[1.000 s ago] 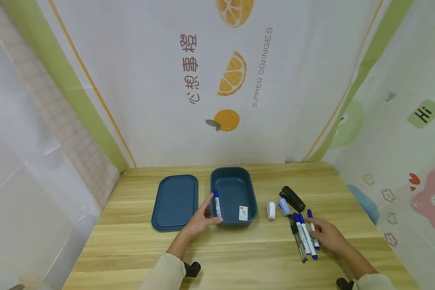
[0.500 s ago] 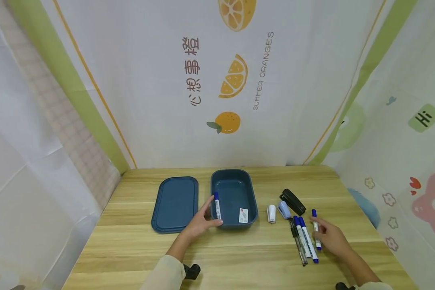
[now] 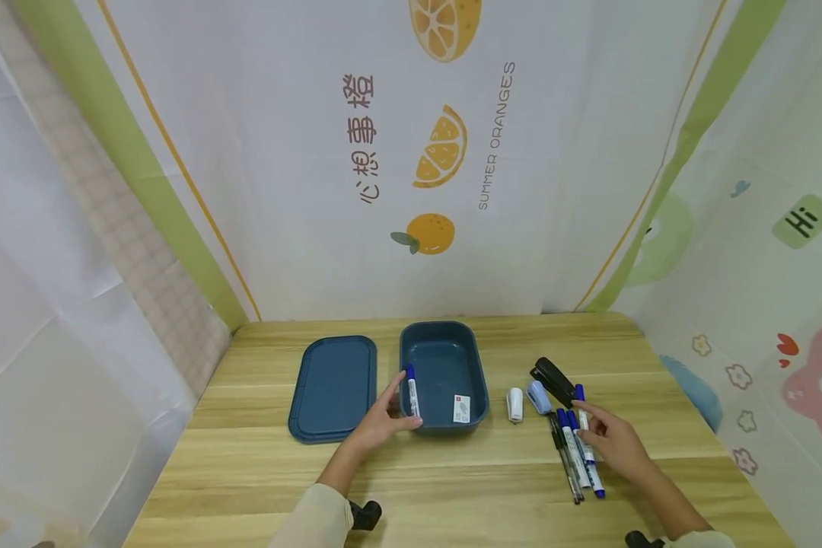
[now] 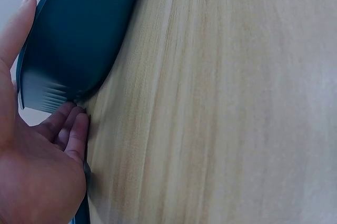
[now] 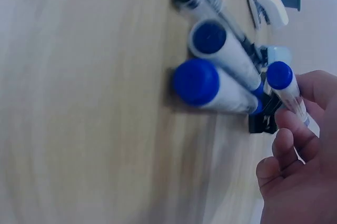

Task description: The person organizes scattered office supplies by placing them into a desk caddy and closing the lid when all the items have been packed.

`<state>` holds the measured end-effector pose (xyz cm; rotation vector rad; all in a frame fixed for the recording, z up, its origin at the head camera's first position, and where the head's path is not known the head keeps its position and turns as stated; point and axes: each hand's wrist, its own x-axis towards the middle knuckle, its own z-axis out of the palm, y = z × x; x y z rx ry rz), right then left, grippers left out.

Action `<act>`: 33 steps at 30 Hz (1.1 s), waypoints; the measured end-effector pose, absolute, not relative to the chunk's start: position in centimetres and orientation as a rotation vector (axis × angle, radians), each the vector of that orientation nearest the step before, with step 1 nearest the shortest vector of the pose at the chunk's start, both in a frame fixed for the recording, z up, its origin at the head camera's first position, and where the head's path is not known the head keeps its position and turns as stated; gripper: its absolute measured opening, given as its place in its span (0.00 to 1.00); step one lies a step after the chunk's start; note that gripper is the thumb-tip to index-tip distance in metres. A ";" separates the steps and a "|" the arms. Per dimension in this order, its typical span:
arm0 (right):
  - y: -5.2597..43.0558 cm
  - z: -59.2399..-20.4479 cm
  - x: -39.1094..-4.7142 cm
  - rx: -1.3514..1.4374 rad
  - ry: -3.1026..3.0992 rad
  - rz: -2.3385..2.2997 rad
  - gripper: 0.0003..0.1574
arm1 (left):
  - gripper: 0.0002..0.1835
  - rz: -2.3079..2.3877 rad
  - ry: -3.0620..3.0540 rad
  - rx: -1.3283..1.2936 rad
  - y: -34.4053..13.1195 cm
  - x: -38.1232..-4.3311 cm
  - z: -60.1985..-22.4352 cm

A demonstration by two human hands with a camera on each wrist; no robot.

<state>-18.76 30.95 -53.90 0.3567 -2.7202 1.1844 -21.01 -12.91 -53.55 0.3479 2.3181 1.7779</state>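
My right hand (image 3: pixel 618 444) pinches a white marker with blue ends (image 5: pixel 287 90), raised over the other markers (image 3: pixel 575 453). In the right wrist view its thumb and index finger hold the barrel, while the other fingers curl loosely. Black pens (image 3: pixel 565 460) lie left of these markers. My left hand (image 3: pixel 382 422) rests at the front left corner of a dark blue box (image 3: pixel 481 380), fingers along its outer wall and thumb by the front; in the left wrist view, the hand (image 4: pixel 39 174) touches the wall. Inside the box, a blue-capped marker (image 3: pixel 413 396) lies along the left side.
A dark blue lid (image 3: pixel 333 390) lies flat left of the box. A white mini stapler (image 3: pixel 514 405), a light blue mini stapler (image 3: pixel 538 397) and a black stapler (image 3: pixel 553 380) lie right of it. A printed curtain (image 3: pixel 281 190) hangs behind the wooden table (image 3: pixel 246 487).
My right hand has drawn its marker to the right, away from the others, then brought it back left over them. My left hand stays at the box.
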 end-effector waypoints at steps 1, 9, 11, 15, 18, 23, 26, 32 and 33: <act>30.8 -53.9 -18.7 0.370 -2.717 1.195 0.31 | 0.51 1.775 2.324 0.355 -12.9 -21.0 -53.7; 29.5 -53.0 -18.9 0.426 -2.761 1.186 0.31 | 0.51 1.802 2.280 0.362 -12.7 -20.8 -53.2; 29.4 -52.6 -19.1 0.441 -2.780 1.182 0.31 | 0.51 1.813 2.253 0.341 -12.5 -20.9 -52.9; 29.1 -52.2 -19.8 0.507 -2.766 1.167 0.31 | 0.51 1.826 2.217 0.337 -12.3 -20.7 -52.4; 28.5 -52.0 -20.3 0.548 -2.744 1.200 0.31 | 0.51 1.818 2.205 0.336 -12.3 -20.2 -51.2; 26.5 -51.7 -21.3 0.618 -2.743 1.273 0.31 | 0.51 1.824 2.195 0.330 -12.4 -19.8 -50.1; 25.1 -51.4 -21.9 0.647 -2.745 1.289 0.31 | 0.50 1.839 2.190 0.328 -12.4 -19.9 -50.1; 23.1 -51.3 -22.8 0.711 -2.759 1.269 0.30 | 0.51 1.829 2.198 0.329 -12.4 -20.0 -50.4; 22.8 -51.3 -23.0 0.723 -2.762 1.266 0.30 | 0.51 1.830 2.195 0.326 -12.5 -19.9 -50.4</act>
